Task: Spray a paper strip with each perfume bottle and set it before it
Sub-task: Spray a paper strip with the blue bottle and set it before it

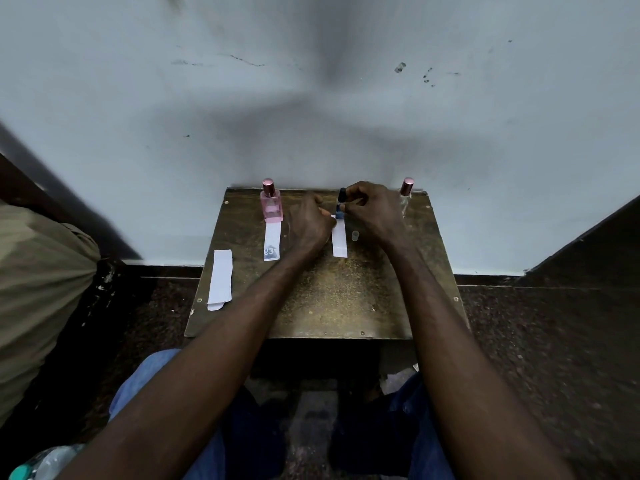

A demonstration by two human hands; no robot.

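**Blue bottle held over the middle strip**

Brown and worn, the table (325, 299) stands against a pale wall (311, 98). At its far edge we see three bottles in a row: a pink bottle (272, 204) on the left, a small blue bottle (340, 206) in the middle, and a clear bottle (405, 195) on the right, partly hidden behind the right hand (372, 213). The right hand's fingertips are closed on the dark top of the blue bottle. The left hand (306, 221) sits just beside the bottle's base with fingers curled; we cannot tell whether it grips the bottle or the paper. A white strip (339, 240) lies lengthwise directly before the blue bottle, its far end under the two hands. A second strip (272, 242), printed at its near end, lies before the pink bottle, touching its base. Spare strips (220, 278) rest at the table's left edge. A small clear cap (355, 235) stands just right of the middle strip.
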